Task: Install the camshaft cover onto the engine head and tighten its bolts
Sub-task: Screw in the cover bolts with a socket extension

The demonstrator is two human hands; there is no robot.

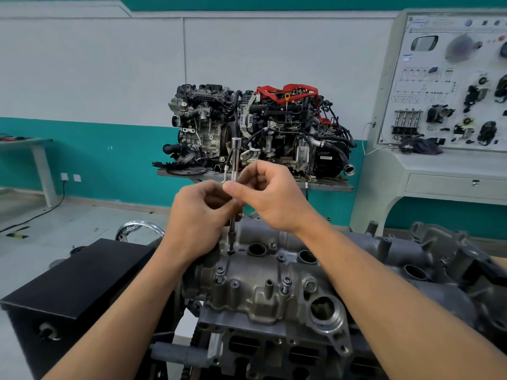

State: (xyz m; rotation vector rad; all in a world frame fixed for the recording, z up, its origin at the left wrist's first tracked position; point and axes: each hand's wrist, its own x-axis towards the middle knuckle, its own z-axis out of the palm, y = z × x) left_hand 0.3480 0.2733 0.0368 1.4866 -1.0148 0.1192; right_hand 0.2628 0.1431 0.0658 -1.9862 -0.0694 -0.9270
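Here, both hands, left (199, 212) & right (270, 197), pinch a slim, stiff extension bar (235, 160) upright on a bolt (231, 252) in the camshaft cover (263, 292); grip mid-shaft.

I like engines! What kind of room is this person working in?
Probably a car-mechanics training workshop. Whole engines sit on a stand by the wall, a display board shows mounted car parts and wiring diagrams, and both hands work a tool on an engine head.

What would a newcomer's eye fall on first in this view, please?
Probably the two hands, left hand and right hand, meeting mid-frame around an upright chrome extension bar whose tip sits on a bolt in the camshaft cover below. Behind them, two complete engines stand on a stand against the teal wall.
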